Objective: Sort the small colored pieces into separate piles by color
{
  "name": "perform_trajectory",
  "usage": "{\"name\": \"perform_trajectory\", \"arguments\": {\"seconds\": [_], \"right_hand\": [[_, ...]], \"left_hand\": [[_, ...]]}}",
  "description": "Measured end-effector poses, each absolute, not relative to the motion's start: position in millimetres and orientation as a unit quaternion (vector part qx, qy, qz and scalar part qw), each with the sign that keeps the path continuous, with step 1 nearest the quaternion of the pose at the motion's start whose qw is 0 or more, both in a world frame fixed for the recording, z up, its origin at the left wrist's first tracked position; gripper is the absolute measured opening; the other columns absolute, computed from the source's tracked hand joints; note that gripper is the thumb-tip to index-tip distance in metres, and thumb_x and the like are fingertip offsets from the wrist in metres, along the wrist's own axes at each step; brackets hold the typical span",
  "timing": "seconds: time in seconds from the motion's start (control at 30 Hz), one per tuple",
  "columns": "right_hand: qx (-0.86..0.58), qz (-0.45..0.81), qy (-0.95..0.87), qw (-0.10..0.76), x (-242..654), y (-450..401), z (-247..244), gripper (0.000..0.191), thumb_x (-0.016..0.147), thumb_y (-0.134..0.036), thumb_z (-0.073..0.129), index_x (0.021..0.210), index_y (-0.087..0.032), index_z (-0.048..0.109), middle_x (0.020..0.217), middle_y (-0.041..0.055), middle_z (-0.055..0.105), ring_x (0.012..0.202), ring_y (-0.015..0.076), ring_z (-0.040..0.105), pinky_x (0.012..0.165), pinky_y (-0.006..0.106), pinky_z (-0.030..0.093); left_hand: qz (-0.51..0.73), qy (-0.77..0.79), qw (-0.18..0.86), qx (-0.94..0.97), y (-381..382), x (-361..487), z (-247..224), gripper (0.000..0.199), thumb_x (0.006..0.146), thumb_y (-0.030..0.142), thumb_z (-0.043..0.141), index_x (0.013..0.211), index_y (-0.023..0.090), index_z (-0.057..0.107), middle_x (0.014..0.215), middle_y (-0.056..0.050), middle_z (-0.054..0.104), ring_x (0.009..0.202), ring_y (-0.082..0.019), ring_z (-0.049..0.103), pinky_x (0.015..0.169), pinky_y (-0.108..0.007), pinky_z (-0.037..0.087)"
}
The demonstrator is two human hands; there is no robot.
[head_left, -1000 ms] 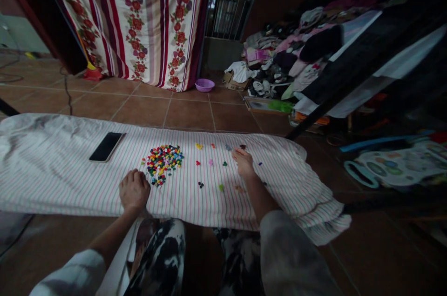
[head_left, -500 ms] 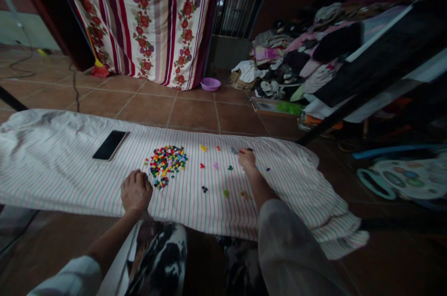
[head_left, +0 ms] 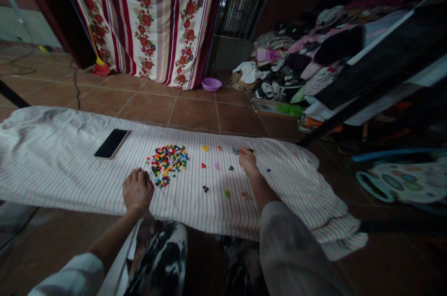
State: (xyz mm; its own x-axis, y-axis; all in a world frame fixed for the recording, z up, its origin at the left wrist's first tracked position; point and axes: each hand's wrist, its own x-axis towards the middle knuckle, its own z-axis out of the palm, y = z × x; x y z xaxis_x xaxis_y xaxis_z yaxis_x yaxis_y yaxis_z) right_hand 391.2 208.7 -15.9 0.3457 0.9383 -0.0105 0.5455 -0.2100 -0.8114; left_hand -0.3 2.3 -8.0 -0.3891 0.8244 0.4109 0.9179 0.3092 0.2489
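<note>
Both bare hands are apart on the long desk, which is draped in white cloth with pink and green pinstripes and runs across the frame from left to right. The left hand rests curled, knuckles up, just below and to the right of a rounded heap of tiny multicoloured plastic bricks at the middle of the desk. The right hand reaches toward the upper right, its fingertips at a few loose bricks; whether it grips one, I cannot tell. More single bricks lie spaced out between the hands. To the left, a black smartphone lies flat, its long axis slanting toward the upper right.
</note>
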Motion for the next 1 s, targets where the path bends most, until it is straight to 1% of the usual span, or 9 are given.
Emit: {"name": "perform_trajectory", "arguments": {"seconds": [0.17, 0.37, 0.5, 0.67, 0.73, 0.8, 0.9, 1.0], "right_hand": [[-0.735, 0.259, -0.502, 0.376, 388.6, 202.6, -7.9, 0.035, 0.065, -0.018, 0.057, 0.096, -0.017, 0.074, 0.094, 0.0089, 0.074, 0.094, 0.0219, 0.068, 0.086, 0.030, 0.051], [-0.740, 0.194, -0.503, 0.402, 377.5, 192.4, 4.0, 0.037, 0.070, -0.019, 0.051, 0.099, -0.016, 0.072, 0.101, 0.0106, 0.072, 0.097, 0.0234, 0.066, 0.093, 0.036, 0.048], [-0.697, 0.181, -0.546, 0.429, 348.3, 183.5, 13.4, 0.038, 0.073, -0.024, 0.046, 0.100, -0.015, 0.071, 0.099, 0.0116, 0.072, 0.095, 0.0243, 0.065, 0.093, 0.038, 0.047], [-0.598, 0.216, -0.633, 0.441, 285.7, 160.6, 22.8, 0.034, 0.077, -0.028, 0.046, 0.097, -0.018, 0.072, 0.099, 0.0100, 0.072, 0.092, 0.0220, 0.065, 0.091, 0.037, 0.048], [-0.560, 0.229, -0.671, 0.429, 257.3, 149.5, 23.4, 0.031, 0.078, -0.027, 0.047, 0.094, -0.020, 0.073, 0.099, 0.0081, 0.071, 0.092, 0.0207, 0.064, 0.091, 0.036, 0.048], [-0.523, 0.249, -0.706, 0.407, 228.7, 139.1, 21.9, 0.028, 0.080, -0.026, 0.048, 0.093, -0.021, 0.073, 0.098, 0.0067, 0.070, 0.091, 0.0189, 0.064, 0.088, 0.033, 0.048], [-0.492, 0.272, -0.752, 0.343, 187.8, 126.5, 17.9, 0.024, 0.082, -0.024, 0.053, 0.092, -0.023, 0.074, 0.089, 0.0040, 0.069, 0.084, 0.0163, 0.063, 0.082, 0.029, 0.049], [-0.477, 0.271, -0.790, 0.272, 152.9, 117.9, 16.1, 0.022, 0.083, -0.023, 0.056, 0.094, -0.024, 0.075, 0.088, 0.0034, 0.068, 0.079, 0.0148, 0.061, 0.078, 0.026, 0.047]], "left_hand": [[-0.218, -0.799, 0.121, -0.547, 1.5, -0.7, -9.1, 0.017, 0.087, 0.022, 0.045, 0.095, 0.017, 0.059, 0.118, -0.013, 0.063, 0.113, -0.028, 0.054, 0.092, -0.040, 0.039], [-0.224, -0.797, 0.122, -0.548, 1.2, -1.9, -11.3, 0.017, 0.085, 0.021, 0.049, 0.096, 0.016, 0.060, 0.117, -0.013, 0.064, 0.113, -0.029, 0.054, 0.092, -0.040, 0.040], [-0.230, -0.794, 0.119, -0.550, 1.2, -2.4, -11.3, 0.018, 0.084, 0.019, 0.050, 0.097, 0.015, 0.061, 0.118, -0.014, 0.064, 0.114, -0.029, 0.053, 0.093, -0.041, 0.040], [-0.235, -0.795, 0.112, -0.548, 0.4, -1.8, -9.2, 0.017, 0.084, 0.018, 0.050, 0.096, 0.016, 0.062, 0.118, -0.013, 0.064, 0.113, -0.029, 0.054, 0.093, -0.042, 0.040], [-0.239, -0.796, 0.106, -0.547, 0.3, -1.6, -8.8, 0.017, 0.084, 0.018, 0.050, 0.095, 0.016, 0.062, 0.118, -0.013, 0.064, 0.115, -0.030, 0.053, 0.094, -0.042, 0.040], [-0.241, -0.796, 0.104, -0.545, 0.3, -1.5, -8.9, 0.016, 0.084, 0.017, 0.050, 0.095, 0.016, 0.062, 0.119, -0.013, 0.064, 0.114, -0.030, 0.054, 0.094, -0.042, 0.040], [-0.246, -0.795, 0.108, -0.544, 0.4, -1.5, -9.2, 0.016, 0.084, 0.017, 0.049, 0.095, 0.016, 0.062, 0.119, -0.012, 0.064, 0.113, -0.029, 0.054, 0.094, -0.042, 0.040], [-0.250, -0.792, 0.111, -0.546, 0.4, -1.4, -9.4, 0.017, 0.086, 0.018, 0.048, 0.095, 0.015, 0.062, 0.118, -0.013, 0.064, 0.114, -0.029, 0.054, 0.094, -0.042, 0.041]]}}
